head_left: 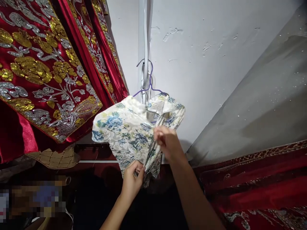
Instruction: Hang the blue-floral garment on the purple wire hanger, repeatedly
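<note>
A white floral shirt [129, 134] with blue and yellow flowers hangs on a purple hanger [150, 85] against the wall. Its front hangs partly apart below the collar. My left hand [134, 172] pinches the shirt's front edge near the hem. Higher up, my right hand [166, 140] is closed at the front edge under the collar, its fingers slightly blurred. Fabric folds run between the two hands. Whatever small part lies under the right fingertips is hidden.
Red cloth [48, 70] with gold and silver embroidery hangs at the left. A white cable [145, 32] runs down the white wall [203, 57]. Dark red upholstery [251, 182] lies at the lower right, and a tan quilted object [55, 157] at the lower left.
</note>
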`<act>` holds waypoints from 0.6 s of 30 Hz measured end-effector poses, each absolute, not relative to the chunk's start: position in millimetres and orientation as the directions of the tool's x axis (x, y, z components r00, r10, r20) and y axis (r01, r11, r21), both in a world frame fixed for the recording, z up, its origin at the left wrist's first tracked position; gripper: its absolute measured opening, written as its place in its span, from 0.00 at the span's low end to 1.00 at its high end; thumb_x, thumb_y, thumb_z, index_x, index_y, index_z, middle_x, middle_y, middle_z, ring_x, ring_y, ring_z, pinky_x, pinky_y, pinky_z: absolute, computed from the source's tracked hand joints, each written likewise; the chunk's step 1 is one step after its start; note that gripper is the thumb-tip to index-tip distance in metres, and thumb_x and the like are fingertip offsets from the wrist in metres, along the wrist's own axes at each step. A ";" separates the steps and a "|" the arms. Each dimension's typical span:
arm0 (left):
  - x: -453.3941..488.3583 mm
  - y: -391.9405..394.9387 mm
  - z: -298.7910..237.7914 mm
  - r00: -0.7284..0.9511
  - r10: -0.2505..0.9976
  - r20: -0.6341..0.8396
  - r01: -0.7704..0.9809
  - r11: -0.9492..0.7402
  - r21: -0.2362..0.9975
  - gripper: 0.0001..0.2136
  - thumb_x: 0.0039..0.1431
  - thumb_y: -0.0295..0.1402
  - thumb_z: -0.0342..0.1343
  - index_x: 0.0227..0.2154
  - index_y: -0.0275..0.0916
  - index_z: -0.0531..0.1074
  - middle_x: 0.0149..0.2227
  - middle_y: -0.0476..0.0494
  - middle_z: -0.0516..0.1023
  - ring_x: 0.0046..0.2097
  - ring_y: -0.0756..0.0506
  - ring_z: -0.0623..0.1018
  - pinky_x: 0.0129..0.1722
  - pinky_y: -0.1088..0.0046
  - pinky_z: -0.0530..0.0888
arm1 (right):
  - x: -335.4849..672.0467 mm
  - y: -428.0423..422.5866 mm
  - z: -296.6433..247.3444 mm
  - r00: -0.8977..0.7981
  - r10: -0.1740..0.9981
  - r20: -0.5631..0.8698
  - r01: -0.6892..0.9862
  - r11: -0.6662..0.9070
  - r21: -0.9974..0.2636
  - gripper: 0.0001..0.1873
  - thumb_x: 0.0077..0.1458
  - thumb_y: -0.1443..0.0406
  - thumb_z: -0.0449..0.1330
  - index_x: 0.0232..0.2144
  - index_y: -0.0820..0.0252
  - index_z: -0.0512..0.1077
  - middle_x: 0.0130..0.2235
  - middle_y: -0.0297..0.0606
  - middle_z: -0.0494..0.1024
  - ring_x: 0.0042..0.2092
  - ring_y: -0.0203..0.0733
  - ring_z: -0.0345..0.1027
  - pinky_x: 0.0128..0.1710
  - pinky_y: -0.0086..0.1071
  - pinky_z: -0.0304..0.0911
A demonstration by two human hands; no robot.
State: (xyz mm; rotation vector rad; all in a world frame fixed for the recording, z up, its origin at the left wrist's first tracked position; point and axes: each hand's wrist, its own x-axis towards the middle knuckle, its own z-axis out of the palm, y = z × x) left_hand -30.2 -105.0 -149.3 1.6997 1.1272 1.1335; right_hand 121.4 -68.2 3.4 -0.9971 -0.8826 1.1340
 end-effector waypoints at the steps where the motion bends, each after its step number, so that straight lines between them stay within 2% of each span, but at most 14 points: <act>1: -31.9 -101.8 -149.7 0.218 0.942 0.255 0.257 -0.307 0.916 0.11 0.63 0.34 0.54 0.25 0.39 0.65 0.28 0.47 0.67 0.31 0.47 0.68 0.32 0.73 0.66 | 120.5 -62.0 22.6 0.209 0.971 0.116 -0.297 0.176 -0.938 0.10 0.50 0.61 0.59 0.22 0.63 0.71 0.18 0.33 0.71 0.17 0.27 0.52 0.15 0.23 0.44; 3: -36.3 -93.7 -151.8 0.250 0.932 0.263 0.294 -0.332 0.897 0.11 0.62 0.33 0.54 0.24 0.39 0.64 0.27 0.48 0.66 0.30 0.48 0.67 0.31 0.74 0.64 | 115.5 -56.3 52.3 0.196 0.957 0.215 -0.253 0.262 -0.932 0.10 0.52 0.62 0.58 0.24 0.63 0.72 0.19 0.33 0.73 0.17 0.27 0.53 0.15 0.23 0.45; 6: -44.4 -79.2 -152.2 0.303 0.922 0.242 0.356 -0.345 0.868 0.11 0.61 0.32 0.54 0.23 0.39 0.64 0.25 0.49 0.66 0.29 0.48 0.68 0.30 0.74 0.63 | 106.8 -60.6 68.8 0.196 0.924 0.329 -0.165 0.362 -0.918 0.11 0.55 0.64 0.55 0.24 0.61 0.72 0.19 0.33 0.74 0.16 0.27 0.54 0.16 0.22 0.47; 8: -49.0 -70.6 -140.2 0.341 0.917 0.206 0.382 -0.336 0.861 0.09 0.59 0.31 0.56 0.24 0.39 0.67 0.24 0.50 0.67 0.29 0.47 0.69 0.30 0.73 0.64 | 103.9 -66.4 66.6 0.199 0.914 0.353 -0.118 0.380 -0.917 0.11 0.55 0.65 0.54 0.24 0.61 0.72 0.19 0.33 0.74 0.16 0.27 0.55 0.16 0.22 0.47; 10: -51.9 -64.2 -110.1 0.353 0.904 0.240 0.347 -0.365 0.864 0.03 0.58 0.30 0.58 0.30 0.39 0.72 0.27 0.49 0.72 0.31 0.47 0.73 0.33 0.73 0.67 | 103.3 -71.4 62.8 0.197 0.919 0.342 -0.077 0.362 -0.929 0.11 0.54 0.66 0.54 0.23 0.60 0.72 0.18 0.32 0.73 0.16 0.27 0.55 0.16 0.22 0.48; 11: -52.5 -61.7 -88.1 0.339 0.891 0.303 0.301 -0.407 0.862 0.04 0.59 0.30 0.59 0.36 0.39 0.74 0.31 0.47 0.74 0.34 0.46 0.75 0.36 0.72 0.69 | 103.2 -73.6 62.1 0.192 0.922 0.337 -0.056 0.353 -0.934 0.11 0.53 0.66 0.54 0.22 0.60 0.72 0.17 0.32 0.73 0.17 0.28 0.55 0.17 0.22 0.49; 13: -52.0 -56.7 -35.8 0.221 0.826 0.519 0.164 -0.556 0.815 0.15 0.62 0.31 0.58 0.51 0.40 0.72 0.38 0.45 0.77 0.39 0.45 0.77 0.42 0.69 0.72 | 102.5 -77.4 64.5 0.169 0.922 0.348 -0.013 0.355 -0.935 0.11 0.53 0.68 0.54 0.21 0.60 0.72 0.17 0.31 0.71 0.17 0.28 0.56 0.18 0.23 0.50; 15: -49.0 -50.0 15.5 0.103 0.691 0.715 0.142 -0.722 0.677 0.21 0.63 0.31 0.58 0.59 0.41 0.67 0.40 0.44 0.77 0.40 0.45 0.77 0.45 0.67 0.73 | 100.0 -79.0 69.0 0.137 0.909 0.394 0.025 0.395 -0.918 0.12 0.53 0.68 0.53 0.21 0.60 0.71 0.16 0.30 0.69 0.18 0.29 0.57 0.19 0.24 0.51; 16: -46.5 -45.9 36.4 0.088 0.629 0.772 0.194 -0.771 0.606 0.20 0.64 0.31 0.57 0.58 0.41 0.69 0.42 0.43 0.77 0.42 0.45 0.77 0.45 0.66 0.73 | 98.2 -78.0 70.0 0.139 0.896 0.422 0.048 0.419 -0.907 0.12 0.54 0.68 0.53 0.21 0.60 0.71 0.17 0.29 0.67 0.19 0.29 0.57 0.20 0.24 0.51; 18: -39.5 -37.7 63.8 0.138 0.509 0.850 0.313 -0.836 0.450 0.10 0.65 0.32 0.56 0.47 0.39 0.76 0.41 0.43 0.77 0.41 0.45 0.76 0.44 0.67 0.72 | 94.2 -70.6 65.9 0.195 0.859 0.473 0.113 0.459 -0.881 0.11 0.55 0.67 0.54 0.21 0.59 0.69 0.17 0.27 0.62 0.20 0.30 0.53 0.20 0.25 0.47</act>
